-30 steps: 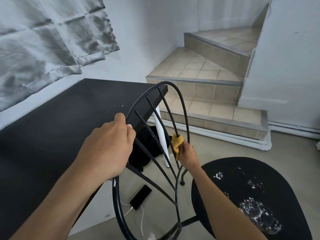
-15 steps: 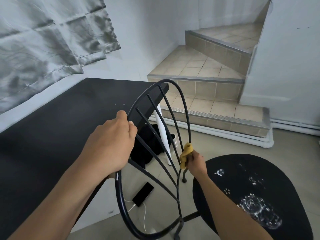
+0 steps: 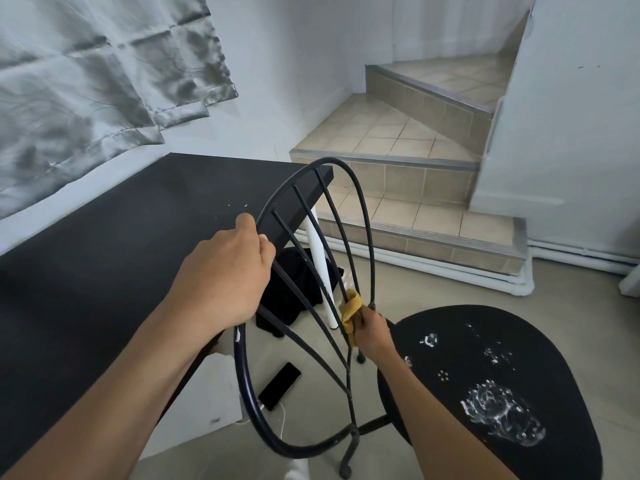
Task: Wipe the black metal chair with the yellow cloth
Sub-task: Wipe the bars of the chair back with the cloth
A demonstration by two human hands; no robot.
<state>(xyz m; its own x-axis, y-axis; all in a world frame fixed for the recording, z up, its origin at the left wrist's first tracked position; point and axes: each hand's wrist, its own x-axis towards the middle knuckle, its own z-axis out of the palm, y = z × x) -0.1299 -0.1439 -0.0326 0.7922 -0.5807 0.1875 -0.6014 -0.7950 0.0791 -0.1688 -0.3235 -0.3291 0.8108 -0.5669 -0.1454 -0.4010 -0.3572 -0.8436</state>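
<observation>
The black metal chair (image 3: 360, 216) stands tilted in front of me, its oval backrest with thin spokes in the centre and its round black seat (image 3: 540, 344) at lower right, marked with white smears. My left hand (image 3: 221, 275) grips the left side of the backrest hoop. My right hand (image 3: 372, 329) holds the bunched yellow cloth (image 3: 350, 311) around a spoke low on the right side of the backrest.
A black table (image 3: 104, 244) with a white leg fills the left. A dark cloth heap (image 3: 294, 289) and a phone (image 3: 280, 381) on a white cable lie on the floor under the backrest. Tiled steps (image 3: 398, 140) rise behind; a grey curtain hangs upper left.
My right hand with the yellow cloth has slid down the spoke toward the seat. My left hand keeps its grip on the hoop.
</observation>
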